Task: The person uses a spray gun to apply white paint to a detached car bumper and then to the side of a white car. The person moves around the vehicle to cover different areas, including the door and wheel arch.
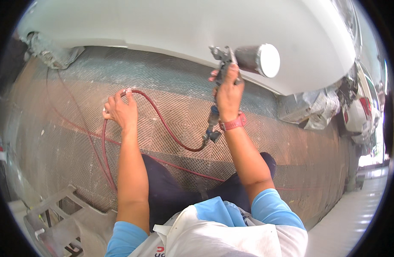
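Observation:
My right hand (230, 96) is closed around the handle of a spray gun (223, 60), held up near the lower part of a white car body panel (197, 25). A dark cup with a white lid (269, 60) sticks out from the gun to the right. Below the grip hangs a blue and black air fitting (212, 124), joined to a red air hose (162, 122). That hose loops over to my left hand (122, 109), whose fingers are curled around it. A red band circles my right wrist.
Covered wheels (306, 107) stand under the panel at right and far left (55, 49). More hose (175, 165) trails across the patterned floor (77, 154) beneath me. A grey plastic part (87, 227) lies at lower left. Another white car (361, 111) is at the far right.

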`<state>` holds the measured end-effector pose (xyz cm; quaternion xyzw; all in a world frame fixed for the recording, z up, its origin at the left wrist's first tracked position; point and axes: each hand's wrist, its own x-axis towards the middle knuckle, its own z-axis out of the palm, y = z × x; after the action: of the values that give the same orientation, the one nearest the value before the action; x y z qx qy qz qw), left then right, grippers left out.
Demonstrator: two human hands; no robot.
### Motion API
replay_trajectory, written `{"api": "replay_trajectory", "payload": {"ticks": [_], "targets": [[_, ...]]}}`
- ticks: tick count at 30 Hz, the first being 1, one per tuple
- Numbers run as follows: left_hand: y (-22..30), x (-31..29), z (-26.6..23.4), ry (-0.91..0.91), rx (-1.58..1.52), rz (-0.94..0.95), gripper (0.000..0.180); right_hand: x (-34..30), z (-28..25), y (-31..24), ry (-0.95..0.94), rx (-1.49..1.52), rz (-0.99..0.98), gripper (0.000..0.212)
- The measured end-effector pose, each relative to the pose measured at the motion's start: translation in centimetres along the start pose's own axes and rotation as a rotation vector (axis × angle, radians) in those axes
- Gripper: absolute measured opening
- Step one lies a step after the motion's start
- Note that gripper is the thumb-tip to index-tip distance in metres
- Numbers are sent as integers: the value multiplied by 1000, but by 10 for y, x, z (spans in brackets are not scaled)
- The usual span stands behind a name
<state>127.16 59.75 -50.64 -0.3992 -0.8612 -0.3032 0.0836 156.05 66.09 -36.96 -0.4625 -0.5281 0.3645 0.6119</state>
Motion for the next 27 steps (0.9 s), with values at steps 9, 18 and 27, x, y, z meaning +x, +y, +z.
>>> {"api": "replay_trajectory", "payload": {"ticks": [9, 18, 27], "targets": [[-37, 6, -20, 107, 33, -84, 44, 12, 193, -25, -301, 111, -51, 60], [-34, 7, -5, -29, -22, -26, 39, 44, 98, -50, -240, 18, -90, 65], [44, -18, 34, -541, -169, 245, 36, 21, -174, -34, 328, -109, 55, 63]]}}
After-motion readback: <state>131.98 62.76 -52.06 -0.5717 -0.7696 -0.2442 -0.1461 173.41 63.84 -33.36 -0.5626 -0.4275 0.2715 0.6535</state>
